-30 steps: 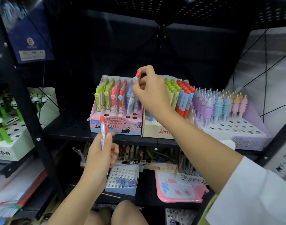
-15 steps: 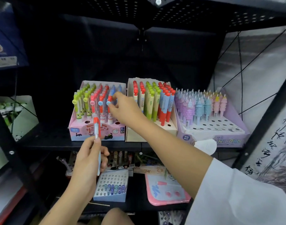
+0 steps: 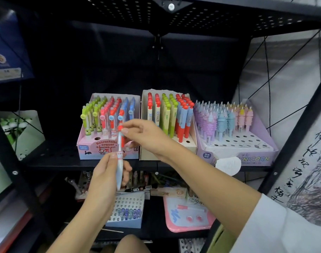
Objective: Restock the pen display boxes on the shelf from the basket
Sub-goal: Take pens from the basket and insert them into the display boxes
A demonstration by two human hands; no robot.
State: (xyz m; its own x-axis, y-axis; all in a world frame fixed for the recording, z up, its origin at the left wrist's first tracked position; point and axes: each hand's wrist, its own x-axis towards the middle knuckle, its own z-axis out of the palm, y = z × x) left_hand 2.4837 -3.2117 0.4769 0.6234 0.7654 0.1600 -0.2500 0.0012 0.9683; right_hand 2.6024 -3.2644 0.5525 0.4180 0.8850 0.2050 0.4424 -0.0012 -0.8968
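My left hand (image 3: 106, 172) holds a white pen with a red cap (image 3: 119, 161) upright in front of the pink display box (image 3: 86, 148) on the shelf. My right hand (image 3: 145, 134) pinches the red top end of that same pen. The pink box holds rows of green, red and blue pens and shows an empty hole at its front row. Right of it stands a cream box (image 3: 167, 152) of red and green capped pens, then a lilac unicorn box (image 3: 247, 157) with pastel pens. No basket is in view.
The black metal shelf (image 3: 64, 163) has a perforated board (image 3: 192, 17) above. Below lie a small blue box of gem pens (image 3: 127, 212) and a pink drawing board (image 3: 185, 214). A panda pen box (image 3: 21, 132) stands at left. A black frame post (image 3: 13, 161) runs down the left.
My right hand set the red-topped pen into the pink box, then came back to the top of the pen in my left hand. My left hand stayed raised with its pen.
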